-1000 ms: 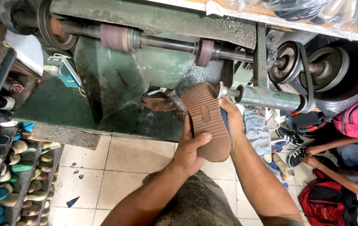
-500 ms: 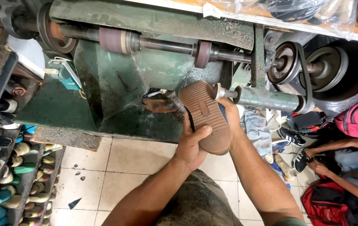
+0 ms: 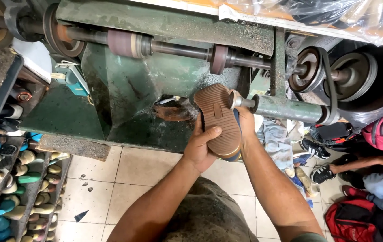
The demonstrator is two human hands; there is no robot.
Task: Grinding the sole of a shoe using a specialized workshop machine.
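Head view: my left hand (image 3: 202, 148) grips the brown ridged rubber-soled shoe (image 3: 220, 120) from the left, thumb laid across the sole, fingers wrapped under. My right hand (image 3: 246, 123) clasps its far edge; I cannot tell how those fingers sit behind the shoe. The sole faces up, its toe just beside the end of the grey metal shaft (image 3: 285, 109) of the green grinding machine (image 3: 124, 94), above the pale tiled floor (image 3: 124, 179).

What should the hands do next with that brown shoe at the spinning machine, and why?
Probably ease the shoe a little sideways against the small spinning head. Both the left hand and the right hand grip it sole-up, and its edge sits right beside that head.
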